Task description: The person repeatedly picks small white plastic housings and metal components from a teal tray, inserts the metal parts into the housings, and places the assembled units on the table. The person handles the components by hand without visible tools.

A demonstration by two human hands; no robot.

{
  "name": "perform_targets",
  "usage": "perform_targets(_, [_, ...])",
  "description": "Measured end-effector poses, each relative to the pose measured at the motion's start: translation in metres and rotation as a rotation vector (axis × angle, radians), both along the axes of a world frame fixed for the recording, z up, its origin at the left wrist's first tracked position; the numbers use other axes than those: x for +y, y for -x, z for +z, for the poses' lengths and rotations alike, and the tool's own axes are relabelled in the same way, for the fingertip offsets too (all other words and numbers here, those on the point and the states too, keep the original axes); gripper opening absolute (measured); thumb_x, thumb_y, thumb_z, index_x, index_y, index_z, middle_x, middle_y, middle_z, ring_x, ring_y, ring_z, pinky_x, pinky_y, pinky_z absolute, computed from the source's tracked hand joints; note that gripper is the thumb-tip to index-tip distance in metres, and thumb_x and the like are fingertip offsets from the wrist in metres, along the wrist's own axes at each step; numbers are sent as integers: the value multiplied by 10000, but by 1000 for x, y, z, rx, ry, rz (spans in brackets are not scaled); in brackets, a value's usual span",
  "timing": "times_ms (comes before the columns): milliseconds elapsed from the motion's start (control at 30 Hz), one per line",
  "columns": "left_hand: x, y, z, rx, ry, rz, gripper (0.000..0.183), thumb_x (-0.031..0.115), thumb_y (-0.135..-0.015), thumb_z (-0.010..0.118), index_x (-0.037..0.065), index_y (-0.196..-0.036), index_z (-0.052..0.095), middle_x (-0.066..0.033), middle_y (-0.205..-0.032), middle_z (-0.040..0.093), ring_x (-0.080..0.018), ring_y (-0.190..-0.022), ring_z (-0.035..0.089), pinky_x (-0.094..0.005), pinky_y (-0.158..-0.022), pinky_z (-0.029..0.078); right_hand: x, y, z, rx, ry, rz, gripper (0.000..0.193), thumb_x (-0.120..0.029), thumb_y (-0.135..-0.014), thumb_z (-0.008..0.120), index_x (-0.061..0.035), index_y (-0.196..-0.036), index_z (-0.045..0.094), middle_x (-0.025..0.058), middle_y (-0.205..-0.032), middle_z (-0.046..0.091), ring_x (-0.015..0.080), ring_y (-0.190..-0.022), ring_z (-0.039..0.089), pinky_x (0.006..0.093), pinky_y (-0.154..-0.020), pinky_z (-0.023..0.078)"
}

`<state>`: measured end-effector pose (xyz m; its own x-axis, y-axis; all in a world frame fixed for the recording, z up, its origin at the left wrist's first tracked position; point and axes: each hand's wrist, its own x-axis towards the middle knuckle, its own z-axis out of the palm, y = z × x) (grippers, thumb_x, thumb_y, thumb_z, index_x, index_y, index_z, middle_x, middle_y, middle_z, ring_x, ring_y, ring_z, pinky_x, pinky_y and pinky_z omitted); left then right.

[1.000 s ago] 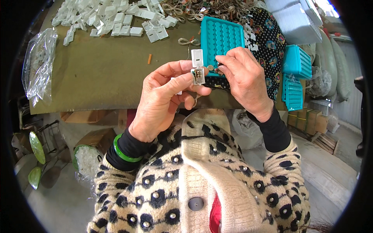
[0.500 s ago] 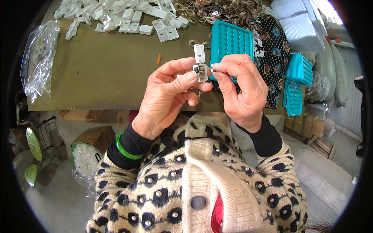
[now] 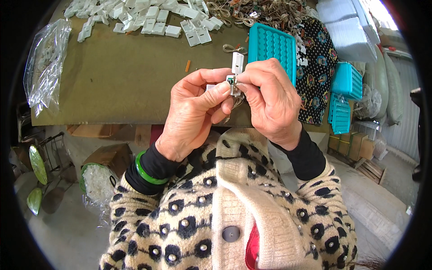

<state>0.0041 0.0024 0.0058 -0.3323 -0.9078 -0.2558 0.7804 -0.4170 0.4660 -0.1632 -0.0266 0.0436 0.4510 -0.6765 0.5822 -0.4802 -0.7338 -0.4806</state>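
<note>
Between its thumb and fingers my left hand (image 3: 191, 108) grips a small white plastic case (image 3: 237, 63), its hinged lid standing up. A bit of green circuit board shows inside the lower half, and a thin clear cord hangs below near the fingers. My right hand (image 3: 274, 99) pinches at the right side of the case, thumb and forefinger together against its inside. Whatever those fingertips hold is too small and covered to make out. Another white piece (image 3: 210, 87) shows partly behind my left fingers.
A heap of white cases (image 3: 153, 20) lies at the far side of the table (image 3: 121, 85), beside tangled corded circuit boards (image 3: 265, 11). A teal studded tray (image 3: 272, 45) sits just beyond my right hand. A clear plastic bag (image 3: 47, 67) lies left; stacked teal trays (image 3: 348, 81) stand right.
My right hand has moved left, bringing its pinched fingertips from beside the case onto it. A small pale piece seen in them before is now hidden. My left hand still holds the case.
</note>
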Motion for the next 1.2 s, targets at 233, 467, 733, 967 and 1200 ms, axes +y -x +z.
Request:
perform_targets(233, [5,2,10,-91,136,51,193,-7,-914,653,-21,-1106,640,-79,-873,670,-104,-629,597,-197,-492,441,10,6,17,-598,-957,88,182,51,-881,655,-9,-1010,540,69,-948,584,158,-848,590,282,-764,514])
perform_targets(467, [13,1,22,-218,274,70,198,7,-905,674,-14,-1098,642,-97,-906,680,-117,-655,622,-218,-522,481,16,4,24,-909,-1241,245,332,-68,-903,681,-6,-1185,517,49,-1061,581,119,-967,579,276,-882,486])
perform_targets(733, [11,1,18,-167,171,53,202,112,-928,662,29,-1106,619,-155,-967,698,-204,-771,703,-242,-532,513,17,0,17,-636,-869,41,333,-56,-957,610,16,-1280,567,104,-1087,671,131,-973,632,264,-885,505])
perform_targets(967, [9,0,16,-104,111,6,221,132,-939,651,10,-1120,618,-167,-963,702,-189,-735,691,-234,-525,504,15,-5,6,-492,-451,-108,147,-8,-916,654,-5,-1060,678,66,-891,704,103,-796,672,239,-703,546])
perform_targets(1200, [13,5,14,-127,219,95,181,84,-909,689,10,-1056,611,-87,-910,670,-141,-596,598,-251,-506,487,9,-13,2,-344,-14,-84,130,99,-841,649,14,-939,638,112,-880,693,207,-748,682,275,-651,539])
